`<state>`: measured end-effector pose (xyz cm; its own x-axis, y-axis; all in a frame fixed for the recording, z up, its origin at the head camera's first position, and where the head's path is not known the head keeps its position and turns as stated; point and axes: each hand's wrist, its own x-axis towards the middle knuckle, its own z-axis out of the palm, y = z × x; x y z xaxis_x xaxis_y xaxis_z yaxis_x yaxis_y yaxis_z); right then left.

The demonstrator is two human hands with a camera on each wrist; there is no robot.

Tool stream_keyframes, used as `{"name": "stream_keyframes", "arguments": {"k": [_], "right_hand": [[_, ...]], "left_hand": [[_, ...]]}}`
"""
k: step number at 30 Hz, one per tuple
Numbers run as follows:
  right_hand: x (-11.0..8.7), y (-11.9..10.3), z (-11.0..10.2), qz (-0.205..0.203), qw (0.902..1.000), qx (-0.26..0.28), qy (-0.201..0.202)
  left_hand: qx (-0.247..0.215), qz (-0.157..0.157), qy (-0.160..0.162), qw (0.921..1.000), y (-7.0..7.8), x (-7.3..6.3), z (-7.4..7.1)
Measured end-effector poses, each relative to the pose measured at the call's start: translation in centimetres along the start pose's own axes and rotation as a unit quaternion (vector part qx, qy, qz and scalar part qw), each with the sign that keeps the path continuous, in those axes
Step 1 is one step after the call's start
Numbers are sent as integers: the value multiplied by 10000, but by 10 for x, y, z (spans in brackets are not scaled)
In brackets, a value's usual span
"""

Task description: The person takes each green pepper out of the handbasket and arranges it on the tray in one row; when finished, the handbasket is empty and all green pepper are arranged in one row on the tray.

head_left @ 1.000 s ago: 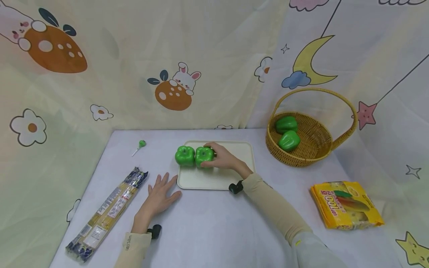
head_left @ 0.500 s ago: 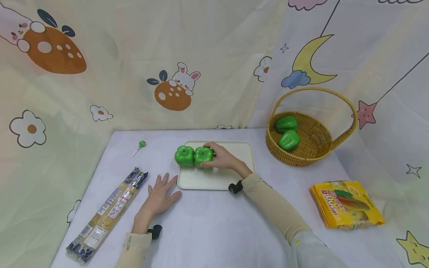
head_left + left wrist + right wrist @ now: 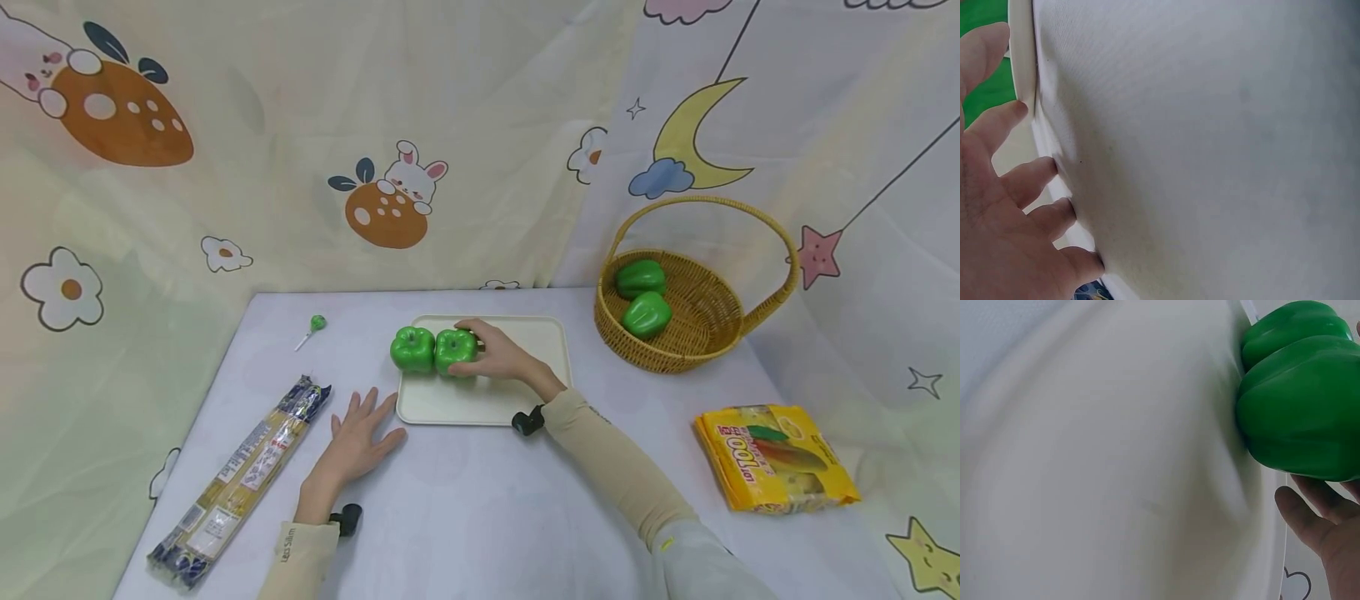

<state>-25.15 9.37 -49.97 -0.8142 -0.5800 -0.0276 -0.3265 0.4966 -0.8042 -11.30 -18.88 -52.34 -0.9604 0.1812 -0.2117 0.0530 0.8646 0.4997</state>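
My right hand (image 3: 497,352) is at the cream tray (image 3: 487,404), its thumb and fingers around the right one of two green bell peppers (image 3: 453,348). That pepper rests on the tray. Beside it, the left bell pepper (image 3: 412,350) sits at the tray's left edge, right up against its neighbour. In the right wrist view, the gripped bell pepper (image 3: 1304,412) hides part of the other, and some fingers (image 3: 1300,515) show below it. My left hand (image 3: 358,437) lies spread on the table, fingertips near the tray's front left corner, holding nothing.
A wicker basket (image 3: 660,362) with two green peppers (image 3: 645,300) stands at the back right. A yellow snack packet (image 3: 776,458) lies at the right. On the left are a long pack of noodles (image 3: 243,479) and a green lollipop (image 3: 318,322).
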Motion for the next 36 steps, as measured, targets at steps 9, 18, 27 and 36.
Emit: {"name": "stream_keyframes", "arguments": {"k": [9, 18, 27, 36], "right_hand": [[-9, 4, -9, -43, 9999, 118, 96], [-19, 10, -15, -7, 9993, 286, 232], [-42, 14, -30, 42, 9981, 317, 536], [-65, 22, -52, 88, 9961, 295, 832]], "left_hand": [[-6, -49, -58, 10000, 1, 0, 1], [-4, -55, -94, 9999, 2, 0, 1], [-28, -45, -104, 9999, 3, -1, -1], [-20, -18, -120, 9999, 3, 0, -1]]}}
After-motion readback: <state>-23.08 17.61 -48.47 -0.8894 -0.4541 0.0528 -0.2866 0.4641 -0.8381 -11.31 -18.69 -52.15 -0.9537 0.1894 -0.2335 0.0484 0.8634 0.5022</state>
